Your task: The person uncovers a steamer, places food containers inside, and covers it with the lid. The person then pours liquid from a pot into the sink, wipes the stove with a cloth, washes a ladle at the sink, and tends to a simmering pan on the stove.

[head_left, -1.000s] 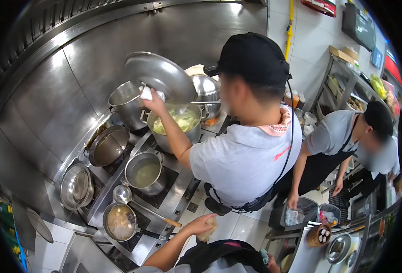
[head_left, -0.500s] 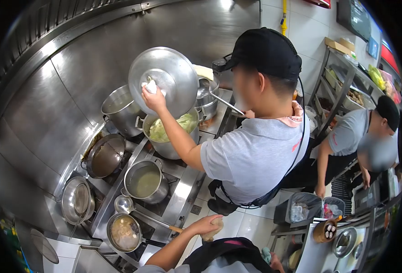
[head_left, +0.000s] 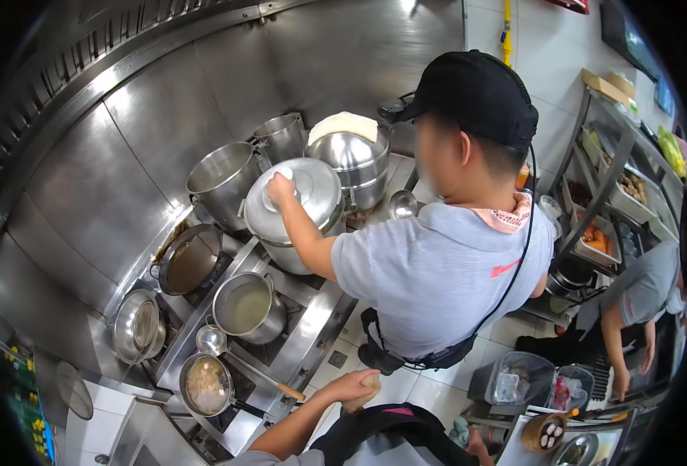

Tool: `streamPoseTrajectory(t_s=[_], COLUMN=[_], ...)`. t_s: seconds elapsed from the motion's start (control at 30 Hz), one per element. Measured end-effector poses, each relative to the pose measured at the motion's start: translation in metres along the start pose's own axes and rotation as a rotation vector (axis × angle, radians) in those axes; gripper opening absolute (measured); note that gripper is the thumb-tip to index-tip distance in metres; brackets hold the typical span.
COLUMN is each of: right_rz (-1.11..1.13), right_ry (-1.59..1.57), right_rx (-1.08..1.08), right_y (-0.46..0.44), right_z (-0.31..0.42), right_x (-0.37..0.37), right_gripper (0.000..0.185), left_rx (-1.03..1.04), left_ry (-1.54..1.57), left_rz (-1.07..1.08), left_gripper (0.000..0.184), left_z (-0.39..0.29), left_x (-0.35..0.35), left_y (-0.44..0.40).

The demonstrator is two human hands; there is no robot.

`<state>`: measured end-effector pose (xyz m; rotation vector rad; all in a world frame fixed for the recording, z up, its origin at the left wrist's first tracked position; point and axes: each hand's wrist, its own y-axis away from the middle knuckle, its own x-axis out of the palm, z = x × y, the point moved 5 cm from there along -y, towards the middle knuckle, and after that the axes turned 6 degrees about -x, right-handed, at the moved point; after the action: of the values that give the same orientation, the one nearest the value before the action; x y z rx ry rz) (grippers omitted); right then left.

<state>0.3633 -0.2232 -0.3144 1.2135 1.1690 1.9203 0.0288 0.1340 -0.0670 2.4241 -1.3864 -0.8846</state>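
Note:
My left hand (head_left: 349,387) is closed round a folded beige cloth (head_left: 363,394), just right of the wooden handle of a ladle (head_left: 290,392). That ladle's bowl lies beside a small pan (head_left: 206,386) holding pale pieces in liquid. Low in the view, my right hand (head_left: 480,449) is partly hidden and appears closed on a grey-green cloth (head_left: 460,432). Ahead of me a co-worker (head_left: 444,264) presses a hand onto a large metal lid (head_left: 312,186), which sits on a tall pot (head_left: 293,256). A pot of cloudy liquid (head_left: 244,305) stands nearer to me.
A dark wok (head_left: 190,260) and a metal bowl with a strainer (head_left: 139,326) stand on the left. Behind the lidded pot is a domed steamer (head_left: 349,159). Another person (head_left: 631,303) bends by grey bins (head_left: 512,380) and a food shelf (head_left: 615,194) on the right.
The co-worker has lowered the raised lid onto the pot, covering the pale green leaves inside. The other person has shifted right and lower. My hands keep their cloths as the view shifts slightly.

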Motion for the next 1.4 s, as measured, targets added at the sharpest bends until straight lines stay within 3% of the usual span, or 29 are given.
streamPoseTrajectory(t_s=[0.1, 0.2, 0.27, 0.3, 0.37, 0.43, 0.5, 0.63, 0.67, 0.73, 0.83, 0.97, 1.17, 1.23, 1.3, 1.33, 1.37, 1.4], right_rz=[0.165, -0.01, 0.332, 0.332, 0.009, 0.131, 0.07, 0.04, 0.03, 0.027, 0.029, 0.04, 0.083, 0.178, 0.374, 0.353, -0.018, -0.086], right_ry=[-0.037, 0.44, 0.105, 0.111, 0.096, 0.168, 0.171, 0.233, 0.248, 0.279, 0.305, 0.324, 0.347, 0.358, 0.495, 0.579, 0.555, 0.512], right_rx=[-0.072, -0.43, -0.128, -0.122, -0.06, -0.044, -0.088, -0.072, -0.07, -0.065, -0.06, -0.065, -0.105, -0.164, -0.371, -0.458, -0.309, -0.261], right_y=[0.004, -0.003, -0.023, -0.025, -0.039, -0.058, -0.049, -0.045, -0.044, -0.043, -0.045, -0.053, -0.072, -0.079, -0.082, -0.081, -0.084, -0.077], right_z=[0.026, 0.057, 0.054, 0.06, 0.062, 0.06, 0.061, 0.075, 0.076, 0.08, 0.092, 0.101, 0.116, 0.12, 0.13, 0.129, 0.132, 0.14], right_x=[0.018, 0.022, 0.015, 0.014, 0.0, -0.029, -0.03, -0.032, -0.034, -0.03, -0.025, -0.017, -0.001, 0.01, 0.018, 0.02, 0.009, 0.021], right_gripper=[0.031, 0.033, 0.038, 0.038, 0.03, 0.04, 0.036, 0.038, 0.038, 0.038, 0.039, 0.041, 0.043, 0.044, 0.045, 0.045, 0.043, 0.041], left_rx=[-0.06, -0.113, -0.065, -0.07, -0.165, -0.224, -0.288, -0.194, -0.296, -0.218, -0.309, -0.368, -0.391, -0.408, -0.451, -0.48, -0.617, -0.685], left_ry=[-0.027, 0.034, 0.056, 0.061, -0.049, -0.023, -0.074, -0.095, -0.051, -0.1, -0.224, -0.31, -0.344, -0.349, -0.371, -0.376, -0.333, -0.311], left_rz=[-0.048, -0.06, -0.113, -0.118, -0.195, -0.313, -0.505, -1.013, -1.069, -1.198, -1.357, -1.418, -1.336, -1.336, -1.281, -1.225, -1.101, -0.975], left_gripper=[0.064, 0.064, 0.063, 0.063, 0.067, 0.062, 0.054, 0.039, 0.039, 0.039, 0.039, 0.043, 0.045, 0.043, 0.04, 0.039, 0.034, 0.033], left_z=[-0.005, 0.002, 0.008, 0.007, 0.022, 0.071, 0.037, -0.033, -0.034, -0.071, -0.113, -0.134, -0.123, -0.12, -0.108, -0.101, -0.078, -0.051], left_x=[0.003, 0.003, -0.002, -0.006, -0.029, -0.062, -0.119, -0.222, -0.233, -0.25, -0.261, -0.263, -0.253, -0.255, -0.254, -0.25, -0.246, -0.239], left_y=[-0.007, -0.009, -0.003, 0.002, 0.023, 0.053, 0.104, 0.184, 0.204, 0.234, 0.245, 0.246, 0.253, 0.261, 0.266, 0.266, 0.266, 0.264])
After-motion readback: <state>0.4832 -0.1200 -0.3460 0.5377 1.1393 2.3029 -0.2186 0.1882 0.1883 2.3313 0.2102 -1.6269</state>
